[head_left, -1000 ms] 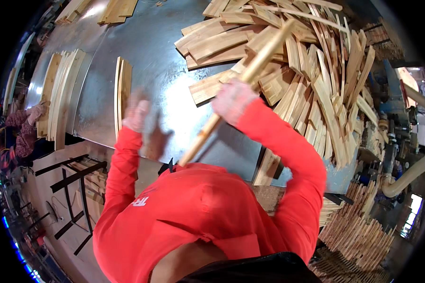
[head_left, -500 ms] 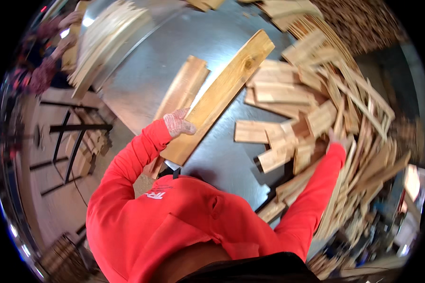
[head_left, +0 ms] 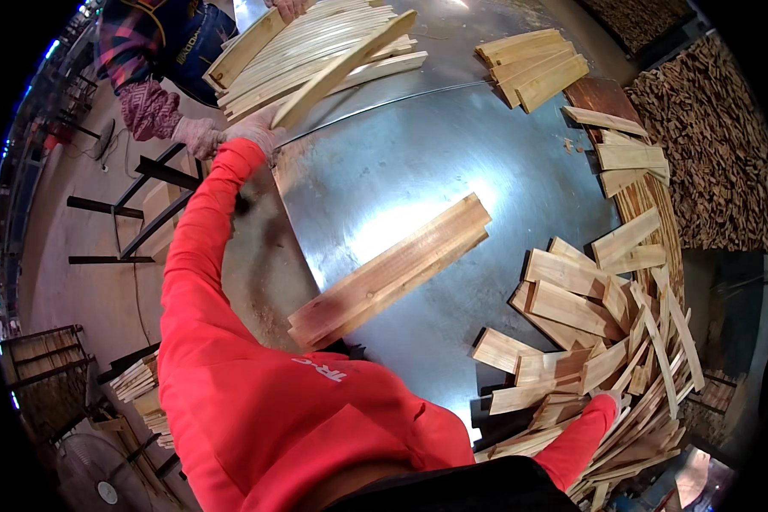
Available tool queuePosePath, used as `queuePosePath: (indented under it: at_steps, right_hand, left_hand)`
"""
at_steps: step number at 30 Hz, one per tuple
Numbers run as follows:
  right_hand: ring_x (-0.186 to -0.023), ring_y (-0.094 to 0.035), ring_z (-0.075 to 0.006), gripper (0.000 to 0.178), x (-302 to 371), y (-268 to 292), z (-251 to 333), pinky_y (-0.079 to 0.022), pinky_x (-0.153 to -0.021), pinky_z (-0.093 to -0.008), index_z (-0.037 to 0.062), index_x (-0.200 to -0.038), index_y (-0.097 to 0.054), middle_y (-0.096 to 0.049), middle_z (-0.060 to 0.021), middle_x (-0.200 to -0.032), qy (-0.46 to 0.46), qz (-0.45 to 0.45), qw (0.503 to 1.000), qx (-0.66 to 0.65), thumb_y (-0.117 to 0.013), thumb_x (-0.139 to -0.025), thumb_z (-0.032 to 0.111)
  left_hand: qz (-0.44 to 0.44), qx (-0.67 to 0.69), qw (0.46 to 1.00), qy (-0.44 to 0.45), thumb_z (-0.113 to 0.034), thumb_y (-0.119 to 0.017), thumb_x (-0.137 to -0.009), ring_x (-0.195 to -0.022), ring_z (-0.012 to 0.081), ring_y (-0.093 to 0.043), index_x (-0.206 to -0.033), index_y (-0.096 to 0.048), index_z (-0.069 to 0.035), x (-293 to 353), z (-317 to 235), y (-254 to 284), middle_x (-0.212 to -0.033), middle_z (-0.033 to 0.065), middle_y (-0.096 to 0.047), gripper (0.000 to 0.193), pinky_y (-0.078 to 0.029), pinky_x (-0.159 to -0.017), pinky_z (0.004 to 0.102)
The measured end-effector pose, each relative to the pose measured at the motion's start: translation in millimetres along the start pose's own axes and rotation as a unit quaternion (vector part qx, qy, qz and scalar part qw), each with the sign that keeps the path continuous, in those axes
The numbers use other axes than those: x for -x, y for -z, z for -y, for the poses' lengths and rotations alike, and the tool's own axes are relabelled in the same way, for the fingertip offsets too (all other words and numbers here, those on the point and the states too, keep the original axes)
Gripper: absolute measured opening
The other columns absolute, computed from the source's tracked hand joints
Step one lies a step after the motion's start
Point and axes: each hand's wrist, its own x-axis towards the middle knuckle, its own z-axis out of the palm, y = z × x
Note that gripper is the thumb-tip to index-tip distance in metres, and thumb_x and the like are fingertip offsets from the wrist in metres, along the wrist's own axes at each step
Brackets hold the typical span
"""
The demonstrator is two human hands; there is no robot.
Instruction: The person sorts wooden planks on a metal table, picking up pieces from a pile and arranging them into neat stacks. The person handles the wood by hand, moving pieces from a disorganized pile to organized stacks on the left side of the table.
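Observation:
My left hand [head_left: 258, 130], gloved, is stretched to the far left and closed on the near end of a wooden board [head_left: 346, 70]. This board slants over a row of pale boards [head_left: 303, 55] standing close together. On the right, my right hand [head_left: 608, 398] is low among thin wood strips [head_left: 636, 431] and short planks [head_left: 572, 307]; its fingers are mostly hidden. Two brown boards [head_left: 392, 271] lie side by side, slanting across the metal table [head_left: 418, 154] between my arms.
A co-worker's gloved hand [head_left: 198, 136] is right beside my left hand, and their other hand [head_left: 290, 8] is behind the pale boards. Several short boards [head_left: 533, 68] lie at the far right. Beyond the table rises a big heap of wood pieces [head_left: 708, 145]. Black metal legs [head_left: 149, 209] stand at left.
My left hand has carried the board away from me and to the left, to the row of pale boards. The view has shifted, and my right hand is still at the wood pile.

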Motion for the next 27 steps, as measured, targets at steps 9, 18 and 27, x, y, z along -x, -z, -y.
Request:
queuePosePath:
  at_steps: [9, 18, 27]
  right_hand:
    - [-0.103, -0.064, -0.0367, 0.040, 86.5, -63.2, -27.0, -0.051, -0.083, -0.0432, 0.0063, -0.121, -0.052, -0.066, -0.0210, -0.109, -0.038, -0.083, 0.995, 0.047, -0.061, -0.085, 0.022]
    - [-0.102, -0.063, -0.0417, 0.072, 227.9, -67.9, -9.3, -0.049, -0.085, -0.0461, 0.0107, -0.147, -0.028, -0.063, -0.0218, -0.116, -0.149, -0.002, 0.989, -0.004, -0.059, -0.085, 0.030]
    - [-0.095, -0.056, -0.0195, 0.070, 289.8, -191.7, -33.7, -0.051, -0.078, -0.0262, 0.0128, -0.141, -0.039, -0.056, -0.0116, -0.114, 0.042, -0.181, 0.848, -0.497, -0.062, -0.078, -0.004]
  left_hand:
    - [-0.001, -0.153, 0.988, 0.004, -0.034, -0.061, -0.083, -0.108, 0.0366, -0.061, -0.129, -0.055, -0.019, -160.3, 51.0, 27.2, -0.115, 0.0178, -0.064, 0.049, -0.047, -0.091, 0.0424]
    - [-0.208, -0.335, 0.919, 0.020, -0.034, -0.068, -0.081, -0.120, 0.0360, -0.052, -0.131, -0.052, -0.010, -154.9, -24.0, 20.5, -0.128, 0.0214, -0.056, 0.058, -0.043, -0.098, 0.0394]
    - [0.391, -0.059, 0.901, -0.179, -0.065, -0.069, -0.068, -0.140, 0.0424, -0.022, -0.147, -0.026, -0.005, 170.7, -175.4, -120.0, -0.151, 0.0295, -0.020, 0.109, -0.021, -0.113, 0.0511]
